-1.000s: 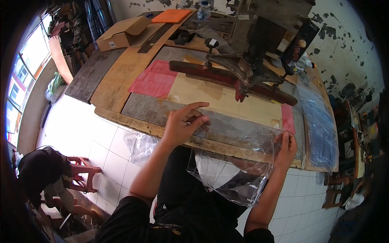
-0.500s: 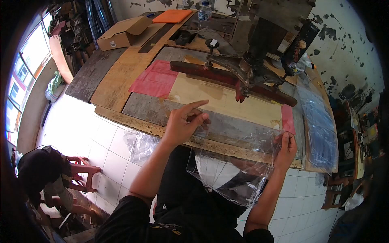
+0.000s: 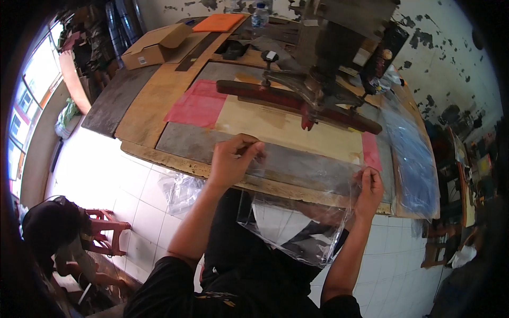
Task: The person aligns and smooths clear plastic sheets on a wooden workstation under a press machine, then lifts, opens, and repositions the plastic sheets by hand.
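A clear plastic sheet [image 3: 297, 225] hangs between my hands, over the front edge of the worktable and down above my lap. My left hand [image 3: 236, 159] is closed, thumb and fingers pinching the sheet's upper left corner. At the upper right corner, my right hand [image 3: 368, 191] grips the plastic between thumb and fingers. Beyond my hands lies a cream panel [image 3: 286, 130] with a pink piece [image 3: 196, 103] at its left and a smaller pink strip [image 3: 371, 151] at its right. A press head with a long dark red bar [image 3: 297, 106] stands above the panel.
Clear bluish plastic sheets [image 3: 411, 164] are stacked at the table's right. A cardboard box [image 3: 156, 45], an orange folder [image 3: 219, 23] and a water bottle [image 3: 260, 16] stand at the back. More plastic [image 3: 180, 191] lies below the table's front edge. Another person [image 3: 58, 233] sits low at left near a red stool [image 3: 108, 230].
My left hand's fingers, with the index finger stretched out before, have closed into a pinch. My right hand keeps its grip on the plastic. The whole view has shifted slightly.
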Motion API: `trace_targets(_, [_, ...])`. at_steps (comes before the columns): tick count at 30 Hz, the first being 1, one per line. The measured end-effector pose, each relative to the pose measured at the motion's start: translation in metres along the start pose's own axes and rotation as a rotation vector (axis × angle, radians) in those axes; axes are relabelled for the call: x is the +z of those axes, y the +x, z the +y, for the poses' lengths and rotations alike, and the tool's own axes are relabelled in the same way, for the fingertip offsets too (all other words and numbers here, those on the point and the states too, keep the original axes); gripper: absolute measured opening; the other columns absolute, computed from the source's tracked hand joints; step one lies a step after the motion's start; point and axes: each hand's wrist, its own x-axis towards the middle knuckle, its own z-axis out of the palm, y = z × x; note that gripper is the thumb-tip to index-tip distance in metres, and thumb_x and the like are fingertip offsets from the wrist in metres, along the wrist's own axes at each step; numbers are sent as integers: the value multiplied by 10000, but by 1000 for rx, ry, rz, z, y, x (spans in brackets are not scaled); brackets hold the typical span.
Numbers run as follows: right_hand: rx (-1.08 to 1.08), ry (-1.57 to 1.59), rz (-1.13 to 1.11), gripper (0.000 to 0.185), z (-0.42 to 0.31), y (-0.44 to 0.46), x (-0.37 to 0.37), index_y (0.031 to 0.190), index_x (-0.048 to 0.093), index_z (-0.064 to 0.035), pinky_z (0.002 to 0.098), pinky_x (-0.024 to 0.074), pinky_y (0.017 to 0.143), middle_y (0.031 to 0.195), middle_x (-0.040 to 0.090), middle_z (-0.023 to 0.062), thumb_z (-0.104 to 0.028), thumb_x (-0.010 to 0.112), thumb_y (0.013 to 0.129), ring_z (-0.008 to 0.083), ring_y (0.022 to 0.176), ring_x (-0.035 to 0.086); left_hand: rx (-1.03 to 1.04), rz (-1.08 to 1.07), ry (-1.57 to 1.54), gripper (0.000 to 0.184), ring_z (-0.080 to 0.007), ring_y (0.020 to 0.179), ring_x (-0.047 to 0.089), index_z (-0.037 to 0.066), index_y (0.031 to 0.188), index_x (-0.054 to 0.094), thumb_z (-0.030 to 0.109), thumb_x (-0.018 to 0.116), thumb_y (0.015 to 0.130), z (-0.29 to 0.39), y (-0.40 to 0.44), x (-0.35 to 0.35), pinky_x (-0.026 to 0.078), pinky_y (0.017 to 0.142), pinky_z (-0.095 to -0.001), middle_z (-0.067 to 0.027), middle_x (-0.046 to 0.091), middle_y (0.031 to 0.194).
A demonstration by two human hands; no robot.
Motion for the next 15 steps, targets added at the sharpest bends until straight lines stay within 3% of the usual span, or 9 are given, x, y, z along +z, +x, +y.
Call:
trace_targets(1, [1, -8, 15, 228, -5, -5, -3, 1042, 670, -16, 270, 498, 772, 900, 697, 35, -236, 649, 1099, 107, 803, 607, 0, -16, -6, 136, -139, 801, 764, -22, 1013, 733, 108, 770, 995, -2, -3, 0, 575, 754, -286, -100, 795, 857])
trace_targets(3, [19, -69, -81, 230, -15, -16, -8, 1059, 677, -12, 265, 501, 778, 937, 715, 35, -236, 646, 1101, 102, 815, 608, 206, 77, 268, 121, -207, 800, 789, -23, 1002, 700, 74, 769, 983, -7, -15, -4, 595, 740, -317, -124, 793, 879])
trace_targets(8, [14, -201, -83, 224, -6, -69, -20, 1048, 670, -13, 280, 514, 787, 1020, 762, 75, -226, 634, 1105, 107, 903, 674, 290, 160, 498, 91, -257, 838, 789, 14, 983, 681, 31, 767, 958, -26, -74, -12, 595, 760, -333, -126, 796, 919])
trace_targets(10, [-220, -151, 11, 201, 3, -83, -10, 1062, 651, -21, 282, 522, 803, 1068, 782, 98, -204, 590, 1119, 138, 950, 725, 349, 184, 550, 95, -265, 849, 788, 21, 987, 667, 14, 757, 958, -41, -85, -9, 595, 764, -335, -128, 799, 931])
trace_targets(11, [-304, -66, -13, 204, 14, -85, -7, 1088, 632, -29, 313, 538, 857, 1090, 790, 105, -197, 528, 1136, 199, 945, 769, 414, 213, 515, 115, -273, 850, 786, 25, 1009, 648, -2, 746, 957, -47, -88, -7, 595, 768, -341, -131, 800, 932])
trace_targets(12, [-299, -67, -8, 204, 21, -84, -8, 1088, 632, -29, 313, 538, 857, 1090, 790, 105, -197, 528, 1136, 199, 945, 769, 478, 243, 479, 139, -282, 851, 785, 29, 1031, 629, -18, 736, 956, -52, -90, -6, 596, 771, -346, -135, 801, 933])
trace_targets(14, [-564, -323, -60, 196, 31, -77, -11, 1139, 601, -31, 369, 546, 897, 1033, 799, 102, -195, 492, 1145, 247, 886, 781, 525, 251, 426, 150, -292, 855, 784, 30, 1046, 608, -36, 713, 961, -67, -88, -5, 597, 775, -352, -139, 801, 931])
trace_targets(15, [-662, -377, 28, 205, 31, -74, -1, 1121, 596, -30, 410, 537, 881, 955, 805, 107, -201, 484, 1144, 263, 854, 779, 572, 263, 372, 164, -303, 859, 783, 30, 1060, 587, -53, 691, 965, -73, -86, -4, 597, 779, -357, -144, 802, 929])
